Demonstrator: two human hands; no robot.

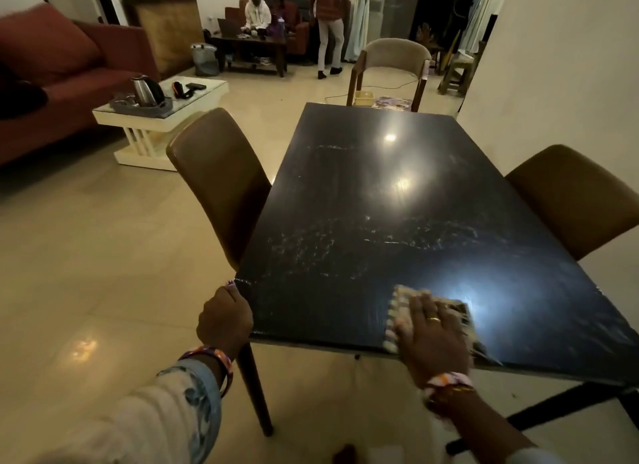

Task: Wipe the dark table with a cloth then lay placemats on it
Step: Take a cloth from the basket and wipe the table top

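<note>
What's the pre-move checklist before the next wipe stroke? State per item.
1. Cloth flat under right hand: ok, fingers spread on it.
2. Left hand bracing the table's near left corner: ok, it grips the edge.
3. Stroke path on dark table free of objects: ok, nothing stands on it.
4. Smears left to wipe: not ok, pale streaks across the middle.
5. Placemats within reach: cannot tell, none identifiable.
6. Brown chairs clear of the top: ok, beside it.
</note>
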